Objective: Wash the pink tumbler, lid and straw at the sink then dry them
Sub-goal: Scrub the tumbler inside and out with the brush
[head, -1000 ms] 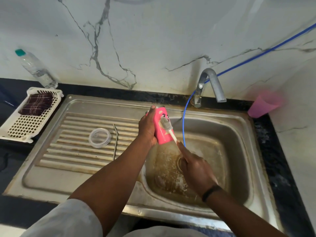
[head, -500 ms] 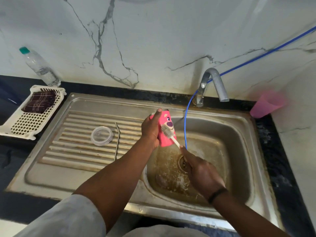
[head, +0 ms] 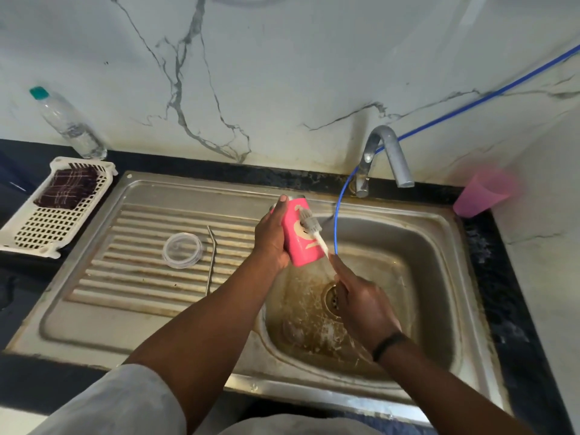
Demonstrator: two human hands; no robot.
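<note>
My left hand (head: 272, 237) grips the pink tumbler (head: 299, 244) over the sink basin (head: 417, 277), holding it nearly upright and slightly tilted. My right hand (head: 361, 299) holds the white handle of a small bottle brush (head: 310, 226), whose grey bristles press against the tumbler's side. The clear round lid (head: 182, 250) lies flat on the ribbed drainboard (head: 131, 277). Beside it, to the right, lies the bent metal straw (head: 212, 259).
A curved tap (head: 387, 155) stands behind the basin, with a thin blue hose (head: 337, 221) hanging into it. A pink cup (head: 481, 194) sits at the back right. A white basket (head: 47, 221) with a dark checked cloth (head: 70, 185) and a plastic bottle (head: 67, 122) stand left.
The tumbler has turned in my left hand, so its printed face now shows less. The brush has slid up along the tumbler's side.
</note>
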